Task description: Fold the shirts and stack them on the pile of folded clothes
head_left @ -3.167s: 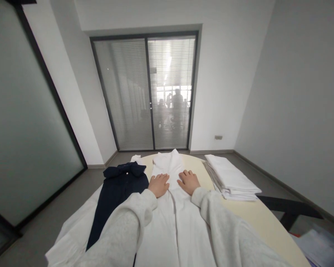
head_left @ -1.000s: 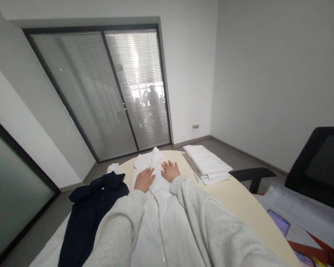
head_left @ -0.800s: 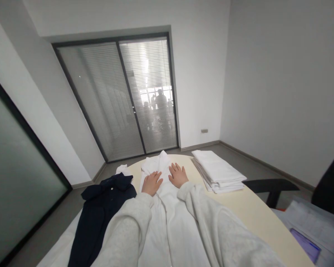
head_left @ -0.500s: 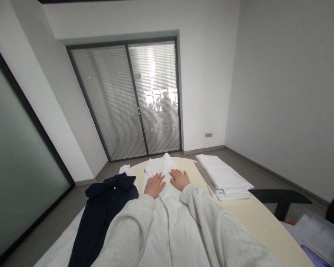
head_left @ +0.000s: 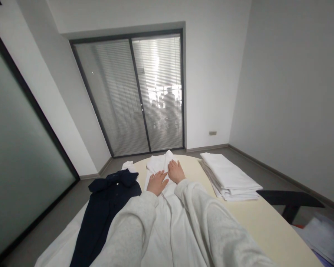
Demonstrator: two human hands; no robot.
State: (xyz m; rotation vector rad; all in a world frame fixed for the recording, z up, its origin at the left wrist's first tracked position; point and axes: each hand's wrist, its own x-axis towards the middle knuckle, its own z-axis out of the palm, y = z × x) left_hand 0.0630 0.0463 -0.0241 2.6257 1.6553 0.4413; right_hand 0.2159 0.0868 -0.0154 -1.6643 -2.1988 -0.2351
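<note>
Left hand (head_left: pixel 157 182) and right hand (head_left: pixel 176 171) both spread flat, palms down, close together on a white shirt (head_left: pixel 161 222) along the middle of the table (head_left: pixel 256 222), dark shirt (head_left: pixel 105 207) just left, folded white stack (head_left: pixel 229 176) right, far side.
</note>
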